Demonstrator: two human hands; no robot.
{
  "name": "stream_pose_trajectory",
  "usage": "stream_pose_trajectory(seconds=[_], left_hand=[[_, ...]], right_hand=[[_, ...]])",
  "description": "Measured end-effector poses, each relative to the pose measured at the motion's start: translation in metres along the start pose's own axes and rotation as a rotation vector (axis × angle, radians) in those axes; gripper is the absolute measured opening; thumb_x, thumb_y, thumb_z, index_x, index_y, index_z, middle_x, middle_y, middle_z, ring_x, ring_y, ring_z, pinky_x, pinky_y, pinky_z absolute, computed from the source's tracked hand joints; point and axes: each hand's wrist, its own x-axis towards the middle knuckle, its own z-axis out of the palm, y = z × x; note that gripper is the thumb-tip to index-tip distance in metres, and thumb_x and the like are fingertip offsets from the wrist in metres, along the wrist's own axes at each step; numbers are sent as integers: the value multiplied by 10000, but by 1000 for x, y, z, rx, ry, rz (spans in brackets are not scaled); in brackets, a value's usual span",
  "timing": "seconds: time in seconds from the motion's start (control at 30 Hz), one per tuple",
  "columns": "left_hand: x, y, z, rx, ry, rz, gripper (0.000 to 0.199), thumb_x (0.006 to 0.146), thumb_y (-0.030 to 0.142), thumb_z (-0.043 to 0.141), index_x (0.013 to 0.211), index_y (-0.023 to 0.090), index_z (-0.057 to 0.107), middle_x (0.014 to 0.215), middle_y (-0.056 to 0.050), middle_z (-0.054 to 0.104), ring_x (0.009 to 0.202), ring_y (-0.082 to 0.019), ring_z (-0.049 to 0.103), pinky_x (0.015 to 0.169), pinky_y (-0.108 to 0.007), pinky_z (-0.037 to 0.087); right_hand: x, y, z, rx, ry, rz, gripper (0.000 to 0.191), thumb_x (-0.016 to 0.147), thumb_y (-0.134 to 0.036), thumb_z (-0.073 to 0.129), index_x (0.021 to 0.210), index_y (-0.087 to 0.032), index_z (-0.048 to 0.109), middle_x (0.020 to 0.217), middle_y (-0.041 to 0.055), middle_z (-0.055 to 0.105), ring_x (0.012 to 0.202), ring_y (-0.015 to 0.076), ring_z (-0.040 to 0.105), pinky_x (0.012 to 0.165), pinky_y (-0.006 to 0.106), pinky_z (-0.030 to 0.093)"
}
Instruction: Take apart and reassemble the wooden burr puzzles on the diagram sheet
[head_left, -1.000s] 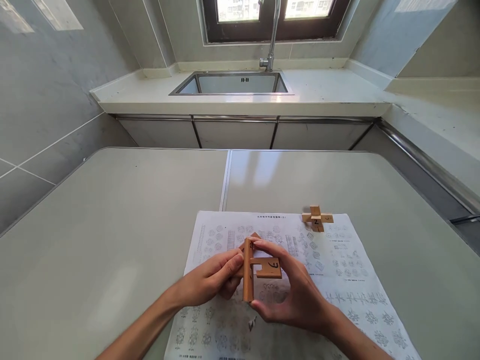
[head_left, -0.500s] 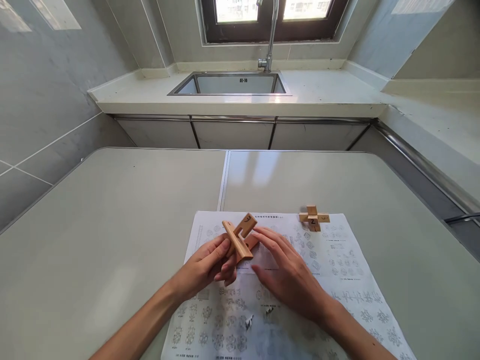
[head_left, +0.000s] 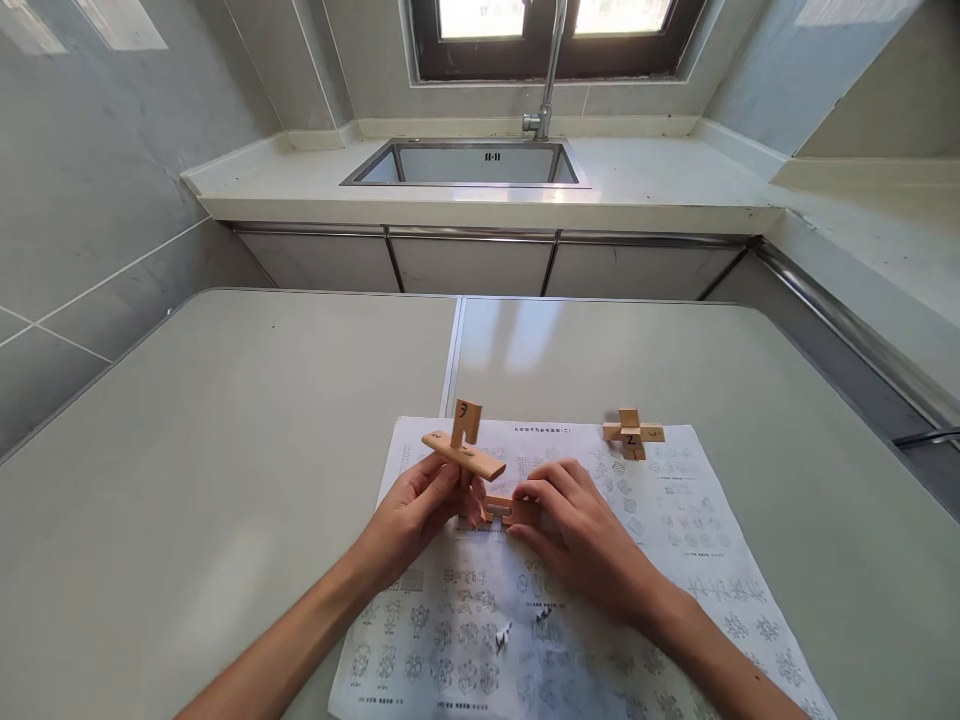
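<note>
My left hand (head_left: 431, 497) holds two crossed wooden pieces (head_left: 465, 452) above the sheet, one standing upright with a 3 on it, the other lying across it. My right hand (head_left: 574, 525) has its fingers closed on the right end of a notched wooden piece (head_left: 499, 510), low over the printed sheet (head_left: 450, 640). The left end of that piece is partly hidden by my left fingertips. An assembled wooden cross (head_left: 631, 434), marked 2 and 3, sits at the sheet's top right edge.
The sheet lies on a pale table (head_left: 225, 450) with a seam down its middle. Beyond the table's far edge are a counter (head_left: 660, 180), a sink (head_left: 480, 165) and a faucet (head_left: 541, 110) under a window. A metal rail runs along the right.
The joined pieces in my left hand have turned, bringing the 3 piece upright. The notched piece now shows apart from them, and my right fingers have closed on it.
</note>
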Motion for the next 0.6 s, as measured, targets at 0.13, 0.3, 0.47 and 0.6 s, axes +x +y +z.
stream_pose_trajectory(seconds=[0.13, 0.3, 0.47, 0.6], left_hand=[[0, -2, -5, 2, 39, 11, 308, 1011, 436, 675, 1058, 144, 761, 1053, -102, 702, 751, -148, 671, 786, -304, 567], [2, 3, -6, -5, 118, 7, 351, 993, 488, 684, 1121, 172, 766, 1108, -104, 707, 566, -72, 569, 483, -207, 452], [2, 5, -5, 21, 84, -41, 377, 994, 469, 687, 1208, 165, 746, 1080, -111, 716, 545, -70, 587, 480, -202, 467], [1, 3, -2, 33, -14, -88, 390, 1012, 474, 652, 1209, 145, 723, 1099, -142, 730, 530, -95, 632, 474, -221, 504]], right_hand=[[3, 2, -3, 17, 44, 19, 116, 1077, -282, 564, 1012, -234, 646, 1000, 84, 685, 957, 275, 603, 837, 439, 542], [7, 1, -14, 468, 143, 320, 358, 1118, -470, 438, 975, -218, 649, 829, 31, 628, 743, 195, 562, 686, 322, 466], [7, 3, -19, 1068, 138, 443, 365, 1063, -579, 534, 1134, -230, 610, 726, -26, 533, 653, 161, 468, 654, 302, 409], [2, 2, -13, 1225, 119, 440, 359, 1025, -579, 617, 1178, -256, 579, 688, -41, 546, 616, 157, 441, 630, 298, 370]])
